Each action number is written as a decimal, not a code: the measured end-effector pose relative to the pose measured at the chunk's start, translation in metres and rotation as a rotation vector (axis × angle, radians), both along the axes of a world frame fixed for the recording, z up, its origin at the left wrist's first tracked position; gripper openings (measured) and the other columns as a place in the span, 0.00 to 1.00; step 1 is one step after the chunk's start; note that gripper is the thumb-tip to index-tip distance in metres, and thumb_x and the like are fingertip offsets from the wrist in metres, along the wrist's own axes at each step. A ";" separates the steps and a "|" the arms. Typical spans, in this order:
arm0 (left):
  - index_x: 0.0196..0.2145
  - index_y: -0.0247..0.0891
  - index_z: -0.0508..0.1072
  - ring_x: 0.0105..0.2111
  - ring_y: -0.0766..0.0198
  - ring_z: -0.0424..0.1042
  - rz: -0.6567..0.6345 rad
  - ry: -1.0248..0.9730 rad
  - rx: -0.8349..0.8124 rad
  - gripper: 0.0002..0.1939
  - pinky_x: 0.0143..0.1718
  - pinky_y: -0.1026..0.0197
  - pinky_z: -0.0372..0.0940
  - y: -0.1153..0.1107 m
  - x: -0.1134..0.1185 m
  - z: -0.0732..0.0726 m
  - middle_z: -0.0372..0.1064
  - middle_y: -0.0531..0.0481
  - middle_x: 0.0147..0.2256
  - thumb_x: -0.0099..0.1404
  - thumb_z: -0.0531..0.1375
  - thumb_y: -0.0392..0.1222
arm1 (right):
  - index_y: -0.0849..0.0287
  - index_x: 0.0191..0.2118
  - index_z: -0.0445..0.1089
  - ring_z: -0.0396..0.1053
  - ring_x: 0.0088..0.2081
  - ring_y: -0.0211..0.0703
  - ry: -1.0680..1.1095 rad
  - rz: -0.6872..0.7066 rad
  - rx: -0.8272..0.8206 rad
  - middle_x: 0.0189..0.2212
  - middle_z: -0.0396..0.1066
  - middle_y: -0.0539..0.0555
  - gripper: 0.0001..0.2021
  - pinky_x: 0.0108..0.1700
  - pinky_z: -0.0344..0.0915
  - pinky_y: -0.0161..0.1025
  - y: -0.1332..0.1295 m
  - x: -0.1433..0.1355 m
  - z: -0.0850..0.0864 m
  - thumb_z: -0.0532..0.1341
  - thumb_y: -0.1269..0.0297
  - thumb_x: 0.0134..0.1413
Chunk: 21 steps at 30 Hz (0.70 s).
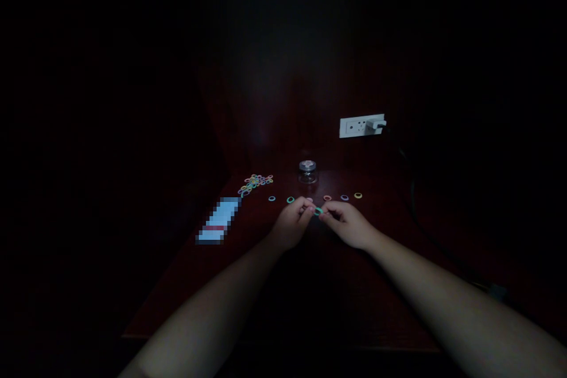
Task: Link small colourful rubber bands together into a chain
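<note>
A small green ring point(318, 211) is held between both hands above the dark red table point(212, 289). My left hand point(293, 222) pinches its left side, and my right hand point(348, 222) pinches its right side. Just beyond the hands lies a spaced row of rings: a blue ring point(271, 198), a green ring point(290, 200), a pink ring point(309, 199) partly behind my left hand, an orange-red ring point(327, 198), a purple ring point(344, 198) and a yellow ring point(358, 195).
Behind the row stands a lidded clear jar point(307, 172). A pile of coloured rings point(254, 183) lies at the back left, near a pixelated bright rectangle point(219, 220). A wall socket point(362, 126) holds a plug, with a cable point(413, 201) running down the right.
</note>
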State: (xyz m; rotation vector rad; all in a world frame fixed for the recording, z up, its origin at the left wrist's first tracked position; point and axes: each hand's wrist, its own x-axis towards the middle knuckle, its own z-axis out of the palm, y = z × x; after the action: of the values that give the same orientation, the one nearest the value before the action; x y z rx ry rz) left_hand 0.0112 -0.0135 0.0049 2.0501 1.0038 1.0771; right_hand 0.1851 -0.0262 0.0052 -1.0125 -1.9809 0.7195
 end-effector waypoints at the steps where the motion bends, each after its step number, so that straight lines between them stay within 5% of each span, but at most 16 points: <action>1: 0.34 0.36 0.67 0.32 0.66 0.67 0.001 -0.014 -0.009 0.10 0.35 0.64 0.61 0.000 0.000 0.000 0.68 0.51 0.34 0.65 0.50 0.43 | 0.59 0.25 0.61 0.55 0.24 0.36 -0.004 -0.005 0.010 0.20 0.56 0.47 0.11 0.28 0.54 0.33 0.001 0.001 0.000 0.54 0.61 0.56; 10: 0.42 0.35 0.68 0.33 0.67 0.66 -0.029 -0.114 -0.071 0.12 0.32 0.66 0.60 0.003 0.000 -0.007 0.69 0.48 0.36 0.61 0.57 0.41 | 0.58 0.24 0.60 0.56 0.25 0.37 -0.001 -0.020 0.049 0.20 0.56 0.46 0.11 0.32 0.57 0.36 0.004 0.002 -0.003 0.54 0.63 0.56; 21: 0.35 0.35 0.70 0.29 0.69 0.65 0.039 -0.104 -0.054 0.07 0.29 0.67 0.59 0.000 0.003 0.000 0.68 0.51 0.31 0.59 0.59 0.41 | 0.59 0.23 0.59 0.55 0.24 0.35 0.001 0.006 0.028 0.20 0.57 0.47 0.11 0.27 0.53 0.33 -0.001 0.000 0.000 0.55 0.62 0.55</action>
State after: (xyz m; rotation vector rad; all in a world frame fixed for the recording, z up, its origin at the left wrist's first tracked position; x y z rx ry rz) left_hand 0.0143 -0.0140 0.0048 1.9190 1.0134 1.1518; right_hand 0.1853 -0.0269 0.0048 -0.9898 -1.9889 0.6939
